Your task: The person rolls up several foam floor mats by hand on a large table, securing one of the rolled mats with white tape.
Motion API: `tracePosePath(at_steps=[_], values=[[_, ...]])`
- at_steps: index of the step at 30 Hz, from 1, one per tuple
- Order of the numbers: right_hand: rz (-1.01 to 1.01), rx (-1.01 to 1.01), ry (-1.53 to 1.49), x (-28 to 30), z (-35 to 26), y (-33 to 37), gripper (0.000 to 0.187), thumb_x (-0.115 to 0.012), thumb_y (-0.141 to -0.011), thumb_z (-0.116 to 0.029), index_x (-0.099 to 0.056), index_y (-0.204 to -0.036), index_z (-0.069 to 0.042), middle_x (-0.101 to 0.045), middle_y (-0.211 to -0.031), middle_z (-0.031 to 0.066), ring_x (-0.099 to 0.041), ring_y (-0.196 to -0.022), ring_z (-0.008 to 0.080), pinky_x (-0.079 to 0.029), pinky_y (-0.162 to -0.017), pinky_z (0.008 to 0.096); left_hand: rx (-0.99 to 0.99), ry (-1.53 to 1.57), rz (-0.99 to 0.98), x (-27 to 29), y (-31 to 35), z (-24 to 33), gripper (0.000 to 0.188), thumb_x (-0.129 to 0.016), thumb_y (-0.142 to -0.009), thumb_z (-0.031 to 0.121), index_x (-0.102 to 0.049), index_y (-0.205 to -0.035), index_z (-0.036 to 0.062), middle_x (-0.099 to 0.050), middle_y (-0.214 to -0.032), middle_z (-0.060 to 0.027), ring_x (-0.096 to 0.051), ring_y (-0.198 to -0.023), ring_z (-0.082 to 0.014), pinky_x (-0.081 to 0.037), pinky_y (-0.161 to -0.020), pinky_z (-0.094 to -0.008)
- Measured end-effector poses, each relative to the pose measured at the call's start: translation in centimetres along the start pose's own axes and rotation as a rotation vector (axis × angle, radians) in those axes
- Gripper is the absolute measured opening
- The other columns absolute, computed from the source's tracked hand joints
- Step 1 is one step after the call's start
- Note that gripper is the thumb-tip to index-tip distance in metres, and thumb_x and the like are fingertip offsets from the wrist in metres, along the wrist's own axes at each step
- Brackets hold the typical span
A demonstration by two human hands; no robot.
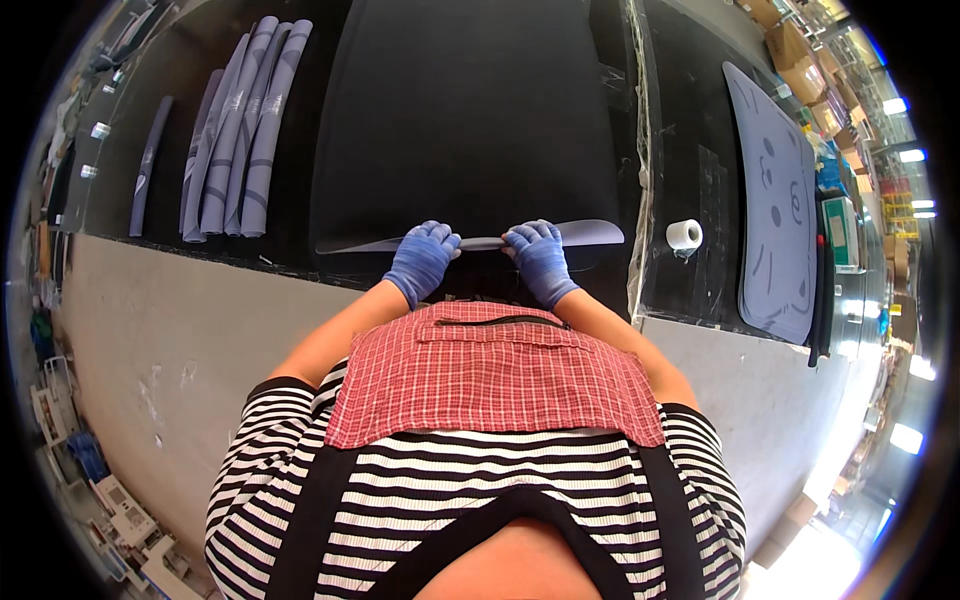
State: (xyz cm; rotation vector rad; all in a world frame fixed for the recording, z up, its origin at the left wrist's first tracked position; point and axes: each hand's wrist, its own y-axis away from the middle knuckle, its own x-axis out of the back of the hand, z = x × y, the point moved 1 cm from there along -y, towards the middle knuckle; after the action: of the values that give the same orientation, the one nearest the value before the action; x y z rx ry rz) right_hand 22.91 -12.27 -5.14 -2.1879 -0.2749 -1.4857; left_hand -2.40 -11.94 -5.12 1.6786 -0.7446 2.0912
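Note:
A large mat [470, 120] lies black side up on the dark table in front of me. Its near edge is curled up, which shows a grey-lilac face along the fold. My left hand [424, 262], in a blue glove, is closed on this curled edge left of the middle. A short way to the right, my right hand [540, 262], gloved alike, pinches the same edge. Between the hands the edge is turned into a narrow roll, while its outer ends flare loosely. The fingertips are partly hidden behind the gloves' backs.
Several rolled grey-lilac mats [232, 140] lie at the left, with a thinner roll [151, 165] beyond them. A white tape roll [684, 236] stands to the right. Further right are flat patterned mats [775, 200]. A plastic-covered seam [642, 150] crosses the table.

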Motion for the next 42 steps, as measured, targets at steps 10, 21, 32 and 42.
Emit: tracePosePath(at_steps=[10, 21, 32, 42], values=[[-0.428, -0.262, 0.155, 4.4, 1.5, -3.6, 0.035, -0.057, -0.098, -0.047, -0.072, -0.103, -0.016, -0.070, -0.107, 0.0057, -0.061, -0.110, 0.0269, -0.043, -0.096, 0.0441, 0.538, 0.232, -0.332, 2.7, -5.1, -0.2, 0.030, -0.062, -0.098, 0.034, -0.062, -0.110, 0.0068, -0.072, -0.092, -0.0203, -0.069, -0.094, -0.0389, -0.052, -0.085, -0.0491], [-0.357, -0.371, 0.137, 4.1, 8.0, -0.2, 0.025, -0.061, -0.095, -0.038, -0.075, -0.096, -0.018, -0.072, -0.097, 0.0077, -0.066, -0.101, 0.0302, -0.047, -0.087, 0.0478, 0.339, 0.034, 0.003, 1.3, 0.6, -3.5, 0.018, -0.066, -0.092, 0.035, -0.075, -0.093, 0.0194, -0.068, -0.095, -0.0030, -0.063, -0.101, -0.0248, -0.045, -0.096, -0.0427], [-0.456, -0.516, 0.070, 5.8, 9.9, -0.1, 0.035, -0.061, -0.095, -0.047, -0.076, -0.096, -0.015, -0.074, -0.099, 0.0120, -0.069, -0.100, 0.0331, -0.051, -0.087, 0.0468, 0.652, -0.015, -0.243, 3.4, 1.9, -8.6, 0.028, -0.065, -0.093, 0.043, -0.073, -0.099, 0.0174, -0.073, -0.094, -0.0088, -0.066, -0.098, -0.0284, -0.044, -0.093, -0.0457], [-0.362, -0.636, 0.087, 6.6, 11.2, -1.7, 0.049, -0.087, -0.074, -0.042, -0.065, -0.099, -0.005, -0.070, -0.095, 0.0179, -0.067, -0.097, 0.0381, -0.053, -0.085, 0.0460, 0.821, 0.211, -0.173, 5.2, 1.2, -10.0, 0.033, -0.080, -0.084, 0.022, -0.063, -0.110, 0.0076, -0.060, -0.115, -0.0194, -0.064, -0.107, -0.0388, -0.052, -0.093, -0.0467]])
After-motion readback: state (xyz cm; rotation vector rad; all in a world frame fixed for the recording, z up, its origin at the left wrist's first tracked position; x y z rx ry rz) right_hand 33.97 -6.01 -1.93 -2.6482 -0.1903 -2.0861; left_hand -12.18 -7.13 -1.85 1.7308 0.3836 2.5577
